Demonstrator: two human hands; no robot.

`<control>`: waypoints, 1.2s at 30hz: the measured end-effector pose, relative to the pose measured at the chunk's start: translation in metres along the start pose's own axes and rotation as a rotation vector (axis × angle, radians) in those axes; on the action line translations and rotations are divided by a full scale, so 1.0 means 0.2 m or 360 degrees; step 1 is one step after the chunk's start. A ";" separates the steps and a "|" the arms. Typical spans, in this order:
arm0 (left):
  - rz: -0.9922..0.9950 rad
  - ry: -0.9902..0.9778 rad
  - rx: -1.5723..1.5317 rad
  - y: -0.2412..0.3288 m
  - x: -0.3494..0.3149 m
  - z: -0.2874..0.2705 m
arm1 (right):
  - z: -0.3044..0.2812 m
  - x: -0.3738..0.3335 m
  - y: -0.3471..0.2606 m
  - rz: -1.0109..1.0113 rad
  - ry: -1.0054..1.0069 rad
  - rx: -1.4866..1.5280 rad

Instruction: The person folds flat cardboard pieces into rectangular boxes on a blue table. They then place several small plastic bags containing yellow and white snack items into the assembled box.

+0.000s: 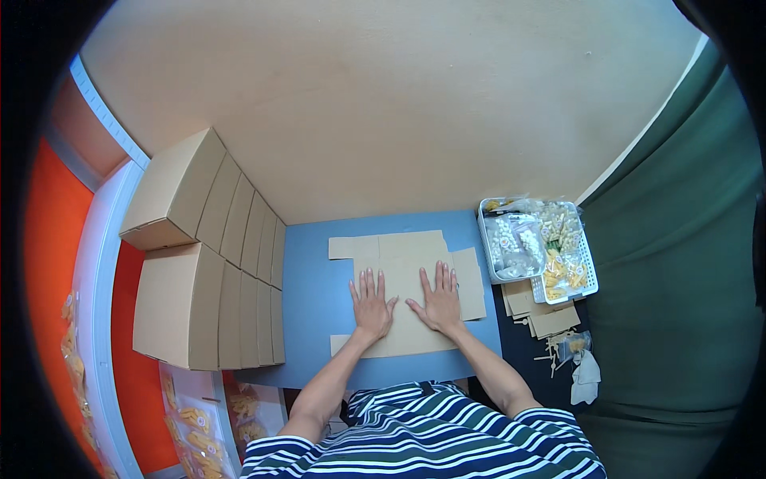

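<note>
A beige wall (383,104) and, at right, a green curtain (678,239) stand around a blue tabletop (307,295). Brown boxes (162,307) are stacked at left. An unfolded cardboard sheet (405,337) lies flat on the tabletop, directly beneath the left hand (372,310) and right hand (439,305). White baskets (594,275) sit by the tabletop's right edge. Both hands are released and splayed, palms down on the sheet.

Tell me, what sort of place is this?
Probably a small packing station: cardboard boxes stand stacked at the left, a flat cardboard blank lies under the left hand and right hand, and plastic baskets hold bagged pieces at the right.
</note>
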State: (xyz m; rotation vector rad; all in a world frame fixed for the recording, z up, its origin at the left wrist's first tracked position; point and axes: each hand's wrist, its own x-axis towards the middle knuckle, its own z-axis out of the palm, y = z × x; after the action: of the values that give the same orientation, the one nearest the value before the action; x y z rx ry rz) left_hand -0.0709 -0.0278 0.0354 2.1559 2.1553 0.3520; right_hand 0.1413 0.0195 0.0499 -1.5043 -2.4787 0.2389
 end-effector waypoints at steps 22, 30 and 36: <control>0.0031 -0.0926 0.0029 0.11 0.36 -0.25 | 0.02 0.01 0.03 0.0005 0.0027 -0.0038; 0.0151 -0.1304 0.0208 0.13 0.38 -0.26 | -0.08 0.14 0.23 -0.0010 -0.0422 0.0303; -0.0001 -0.1429 0.0195 0.20 0.42 -0.26 | 0.02 0.35 0.17 -0.0103 0.0092 -0.0020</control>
State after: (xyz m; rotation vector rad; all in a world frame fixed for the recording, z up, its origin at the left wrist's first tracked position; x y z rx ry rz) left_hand -0.0444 0.0486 0.1031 1.8167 1.6554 -0.6467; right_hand 0.1372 0.0972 0.0461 -1.4129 -2.4828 0.1664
